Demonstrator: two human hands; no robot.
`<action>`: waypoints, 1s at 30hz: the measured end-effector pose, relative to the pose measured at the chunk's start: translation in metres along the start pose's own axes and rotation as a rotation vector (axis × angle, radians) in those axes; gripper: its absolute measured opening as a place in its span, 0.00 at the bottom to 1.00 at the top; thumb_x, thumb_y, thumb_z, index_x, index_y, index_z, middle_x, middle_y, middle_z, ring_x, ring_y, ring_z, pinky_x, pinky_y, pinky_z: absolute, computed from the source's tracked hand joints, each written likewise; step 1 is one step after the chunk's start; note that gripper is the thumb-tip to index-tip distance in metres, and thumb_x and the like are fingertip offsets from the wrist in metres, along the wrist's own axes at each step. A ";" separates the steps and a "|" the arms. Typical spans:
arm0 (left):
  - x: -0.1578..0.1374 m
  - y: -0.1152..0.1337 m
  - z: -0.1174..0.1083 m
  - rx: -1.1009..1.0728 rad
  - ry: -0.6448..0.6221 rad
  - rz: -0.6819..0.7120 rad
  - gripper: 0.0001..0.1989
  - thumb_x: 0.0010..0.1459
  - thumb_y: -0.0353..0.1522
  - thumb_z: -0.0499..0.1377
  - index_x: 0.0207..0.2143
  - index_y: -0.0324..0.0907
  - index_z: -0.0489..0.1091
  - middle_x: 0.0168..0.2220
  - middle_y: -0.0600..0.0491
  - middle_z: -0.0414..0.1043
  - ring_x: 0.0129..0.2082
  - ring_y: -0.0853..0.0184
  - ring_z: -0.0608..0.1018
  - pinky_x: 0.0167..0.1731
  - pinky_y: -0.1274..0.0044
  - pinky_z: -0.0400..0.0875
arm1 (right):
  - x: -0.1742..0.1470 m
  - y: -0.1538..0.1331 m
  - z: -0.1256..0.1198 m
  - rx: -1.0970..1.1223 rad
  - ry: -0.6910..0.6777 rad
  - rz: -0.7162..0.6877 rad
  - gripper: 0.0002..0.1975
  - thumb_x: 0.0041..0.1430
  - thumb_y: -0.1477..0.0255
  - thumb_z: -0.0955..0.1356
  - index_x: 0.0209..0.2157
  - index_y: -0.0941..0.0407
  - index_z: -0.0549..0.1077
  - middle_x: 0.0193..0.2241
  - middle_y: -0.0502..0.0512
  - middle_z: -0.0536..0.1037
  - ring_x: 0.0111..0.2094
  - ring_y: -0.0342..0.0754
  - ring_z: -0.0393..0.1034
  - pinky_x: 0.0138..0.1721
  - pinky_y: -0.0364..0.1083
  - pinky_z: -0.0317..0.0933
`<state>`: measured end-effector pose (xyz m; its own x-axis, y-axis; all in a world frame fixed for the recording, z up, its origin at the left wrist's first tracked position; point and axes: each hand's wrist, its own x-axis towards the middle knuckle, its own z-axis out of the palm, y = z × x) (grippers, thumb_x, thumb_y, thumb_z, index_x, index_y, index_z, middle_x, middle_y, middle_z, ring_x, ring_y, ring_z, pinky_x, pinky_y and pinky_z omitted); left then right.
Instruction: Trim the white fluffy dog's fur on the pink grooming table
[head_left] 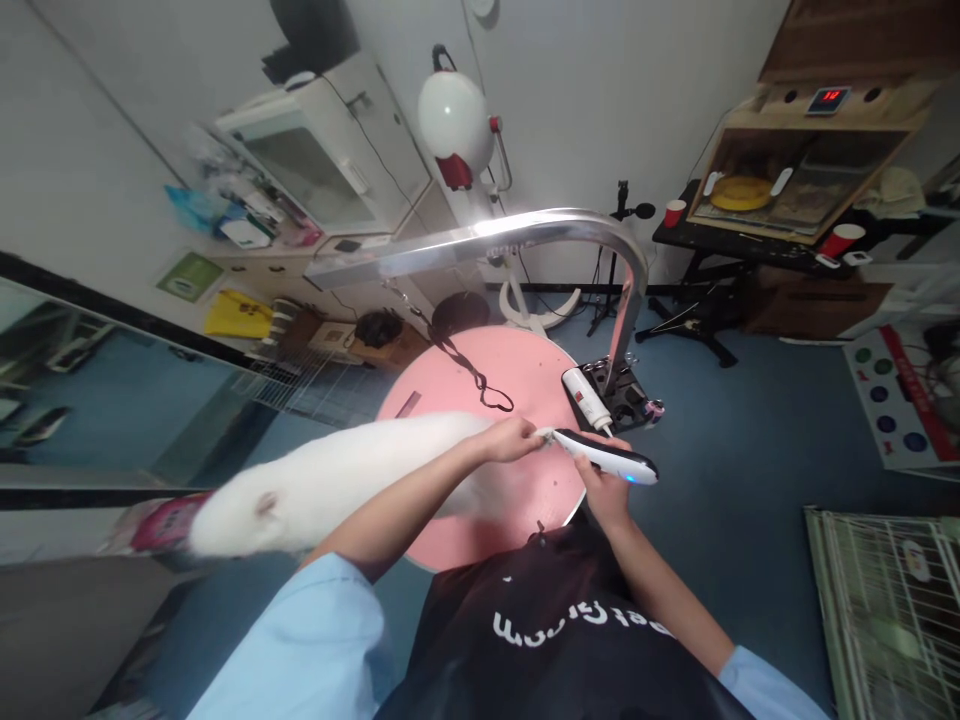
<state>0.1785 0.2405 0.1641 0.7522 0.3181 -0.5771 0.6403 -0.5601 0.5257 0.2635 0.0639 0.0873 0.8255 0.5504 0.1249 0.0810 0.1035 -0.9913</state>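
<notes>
A white dog [352, 475] stretches across the left part of a round pink grooming table [517, 375], its head toward the left. My left hand [514, 440] is closed at the dog's rear end, on a thin white part that looks like a hind paw; the fingers hide most of it. My right hand [606, 492] is wrapped around a white and black hair clipper [611, 458] with a blue light on it. The clipper's blade end points left and meets the held part, just beyond my left fingertips.
A metal grooming arm [555, 222] curves above the table, with a dark loop [495, 398] lying below. A white bottle [586, 400] rests on a black tool holder [630, 400] at the table's right edge. A wire cage [892, 610] stands lower right. Behind is a white stand dryer [455, 120].
</notes>
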 end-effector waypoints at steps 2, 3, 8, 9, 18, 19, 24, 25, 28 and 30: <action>0.000 -0.001 0.000 0.006 -0.020 0.001 0.18 0.56 0.42 0.52 0.20 0.40 0.61 0.18 0.57 0.59 0.20 0.73 0.62 0.21 0.78 0.53 | 0.002 -0.003 0.000 -0.034 -0.055 -0.024 0.18 0.54 0.62 0.70 0.43 0.53 0.64 0.39 0.57 0.79 0.37 0.50 0.76 0.37 0.50 0.72; -0.001 -0.001 -0.001 0.007 -0.029 0.003 0.17 0.56 0.41 0.52 0.20 0.40 0.61 0.18 0.57 0.59 0.20 0.73 0.62 0.22 0.78 0.54 | 0.003 -0.004 0.000 -0.046 -0.088 -0.026 0.17 0.54 0.61 0.70 0.42 0.53 0.65 0.37 0.57 0.79 0.35 0.50 0.75 0.34 0.49 0.72; -0.002 -0.003 -0.001 0.035 -0.043 0.034 0.15 0.57 0.38 0.50 0.21 0.40 0.60 0.19 0.57 0.60 0.21 0.73 0.63 0.23 0.78 0.55 | 0.008 -0.006 0.005 -0.062 -0.152 -0.064 0.16 0.54 0.61 0.70 0.41 0.54 0.67 0.35 0.56 0.79 0.33 0.50 0.74 0.31 0.49 0.72; -0.002 -0.003 -0.001 0.045 -0.046 0.036 0.15 0.58 0.38 0.49 0.21 0.40 0.60 0.19 0.57 0.61 0.21 0.73 0.63 0.23 0.78 0.55 | 0.009 -0.005 0.006 -0.058 -0.141 -0.073 0.17 0.54 0.62 0.71 0.41 0.54 0.67 0.35 0.56 0.79 0.34 0.50 0.75 0.33 0.49 0.73; -0.006 -0.008 -0.003 0.068 -0.029 0.052 0.11 0.55 0.33 0.51 0.22 0.39 0.64 0.19 0.56 0.62 0.21 0.72 0.64 0.22 0.78 0.55 | 0.023 -0.001 0.013 -0.051 -0.192 -0.060 0.13 0.53 0.63 0.70 0.38 0.54 0.70 0.34 0.54 0.78 0.37 0.52 0.74 0.41 0.53 0.71; -0.007 -0.008 -0.003 0.071 -0.030 0.051 0.10 0.55 0.32 0.51 0.22 0.39 0.63 0.19 0.56 0.62 0.21 0.72 0.64 0.22 0.78 0.55 | 0.025 0.000 0.014 -0.042 -0.200 -0.054 0.12 0.53 0.63 0.70 0.37 0.54 0.70 0.33 0.54 0.78 0.37 0.51 0.74 0.42 0.53 0.70; -0.009 -0.012 -0.003 0.048 -0.037 0.050 0.10 0.56 0.33 0.53 0.23 0.39 0.64 0.20 0.56 0.63 0.21 0.72 0.64 0.23 0.78 0.54 | 0.032 0.011 0.014 0.106 -0.244 0.126 0.12 0.49 0.63 0.72 0.32 0.53 0.68 0.22 0.46 0.72 0.26 0.47 0.69 0.30 0.47 0.68; -0.009 -0.013 -0.003 0.045 -0.030 0.047 0.11 0.56 0.34 0.53 0.23 0.39 0.64 0.21 0.56 0.64 0.22 0.72 0.64 0.23 0.78 0.54 | 0.032 0.013 0.014 0.153 -0.224 0.182 0.13 0.48 0.63 0.72 0.32 0.53 0.67 0.20 0.44 0.69 0.22 0.45 0.66 0.25 0.45 0.65; -0.009 -0.019 -0.004 0.025 0.017 0.045 0.17 0.59 0.42 0.51 0.24 0.39 0.63 0.21 0.56 0.62 0.22 0.72 0.63 0.23 0.78 0.55 | 0.026 0.015 0.016 0.232 -0.070 0.277 0.15 0.48 0.63 0.72 0.33 0.54 0.65 0.18 0.41 0.66 0.18 0.41 0.60 0.20 0.42 0.59; -0.007 -0.023 -0.004 0.007 0.034 0.054 0.20 0.60 0.45 0.50 0.24 0.40 0.62 0.22 0.56 0.62 0.23 0.72 0.63 0.23 0.78 0.55 | 0.018 0.014 0.020 0.235 0.000 0.280 0.15 0.50 0.62 0.71 0.34 0.54 0.65 0.18 0.41 0.67 0.19 0.41 0.62 0.22 0.43 0.60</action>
<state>0.1594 0.2542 0.1588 0.7903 0.3136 -0.5264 0.5980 -0.5821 0.5509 0.2684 0.0922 0.0763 0.7973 0.5846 -0.1502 -0.2790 0.1363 -0.9506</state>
